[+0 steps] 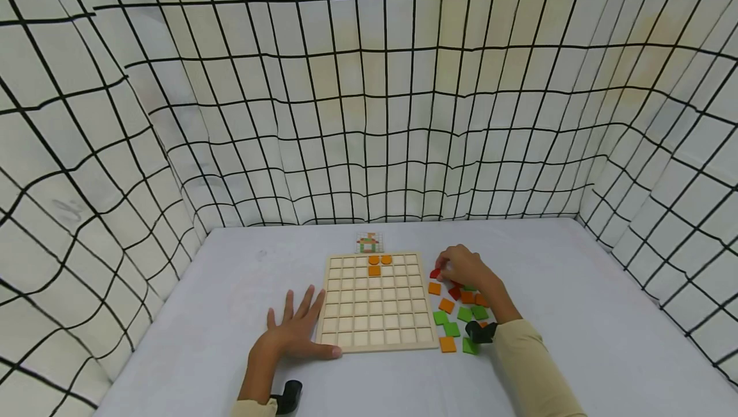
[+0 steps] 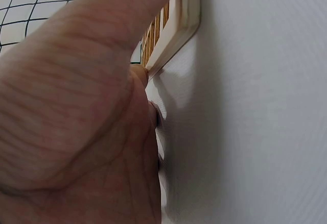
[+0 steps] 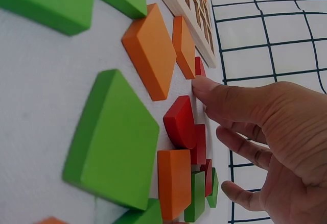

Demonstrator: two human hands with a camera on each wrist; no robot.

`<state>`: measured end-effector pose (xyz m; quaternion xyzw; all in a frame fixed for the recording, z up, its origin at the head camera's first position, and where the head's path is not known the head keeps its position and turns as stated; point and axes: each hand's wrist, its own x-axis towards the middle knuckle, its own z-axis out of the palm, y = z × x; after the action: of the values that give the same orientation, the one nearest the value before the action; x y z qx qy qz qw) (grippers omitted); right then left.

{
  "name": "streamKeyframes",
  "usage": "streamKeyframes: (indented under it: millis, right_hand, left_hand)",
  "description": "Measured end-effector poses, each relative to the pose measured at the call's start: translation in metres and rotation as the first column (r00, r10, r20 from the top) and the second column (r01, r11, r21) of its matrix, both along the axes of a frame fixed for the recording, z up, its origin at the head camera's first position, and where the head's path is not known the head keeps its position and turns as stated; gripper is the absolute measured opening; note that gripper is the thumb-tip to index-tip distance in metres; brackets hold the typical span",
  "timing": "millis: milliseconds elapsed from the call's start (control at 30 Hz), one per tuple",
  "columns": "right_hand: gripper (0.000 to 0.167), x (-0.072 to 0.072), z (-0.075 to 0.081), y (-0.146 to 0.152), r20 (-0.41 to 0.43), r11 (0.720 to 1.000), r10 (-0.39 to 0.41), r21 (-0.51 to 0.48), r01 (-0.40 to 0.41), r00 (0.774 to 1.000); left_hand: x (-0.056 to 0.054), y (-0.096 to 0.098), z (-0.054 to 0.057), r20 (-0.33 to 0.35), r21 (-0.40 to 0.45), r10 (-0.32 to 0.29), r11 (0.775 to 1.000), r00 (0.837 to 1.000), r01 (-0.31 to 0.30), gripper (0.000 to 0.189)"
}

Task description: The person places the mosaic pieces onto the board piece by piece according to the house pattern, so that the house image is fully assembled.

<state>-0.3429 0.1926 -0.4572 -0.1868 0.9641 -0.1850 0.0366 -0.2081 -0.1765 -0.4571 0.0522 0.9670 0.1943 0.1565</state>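
Note:
A wooden grid board [image 1: 377, 348] lies flat in the middle of the table, with two rounded orange tiles [image 1: 374, 260] in its top row and a square orange tile [image 1: 375, 271] below them. My left hand [image 1: 296, 335] rests with fingers spread along the board's left side, its thumb at the near left corner. Right of the board, my right hand [image 1: 461, 265] bends its fingers down over a red tile [image 1: 435, 273]. The right wrist view has the thumb tip at that red tile [image 3: 200, 67], the index finger partly hidden behind the thumb.
Loose orange tiles [image 1: 446, 305], green tiles [image 1: 451, 329] and red tiles [image 3: 180, 123] lie scattered between the board and my right forearm. Beyond the board's far edge is a small picture card [image 1: 369, 242]. White walls with a black grid [image 1: 392, 148] enclose the table.

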Motion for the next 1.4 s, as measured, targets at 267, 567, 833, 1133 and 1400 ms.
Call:
streamKeyframes:
  millis: [267, 567, 833, 1133, 1400]
  right_hand:
    - [0.013, -0.001, 0.003, 0.002, 0.007, 0.998, -0.011, 0.067, 0.010, 1.000]
    - [0.018, 0.001, 0.008, 0.002, 0.030, 0.999, -0.012, 0.050, 0.011, 0.999]
    - [0.016, -0.001, 0.011, 0.000, 0.004, 1.000, 0.023, 0.003, -0.023, 1.000]
    - [0.013, -0.005, 0.012, -0.006, -0.066, 0.996, 0.091, 0.008, -0.090, 0.994]
    - [0.015, -0.004, 0.014, -0.020, -0.103, 0.984, 0.171, -0.031, -0.175, 0.980]
  left_hand:
    - [-0.001, 0.001, 0.000, -0.008, -0.009, -0.004, 1.000, 1.000, 0.004, 0.126]
    - [-0.001, 0.001, -0.001, -0.007, -0.001, -0.005, 1.000, 1.000, 0.005, 0.127]
    - [-0.001, 0.001, -0.001, -0.017, 0.002, -0.014, 1.000, 1.000, 0.014, 0.127]
    - [-0.002, 0.002, 0.000, -0.016, -0.001, -0.008, 1.000, 1.000, 0.008, 0.127]
    - [-0.002, 0.001, -0.002, -0.003, -0.006, -0.001, 1.000, 1.000, 0.001, 0.127]
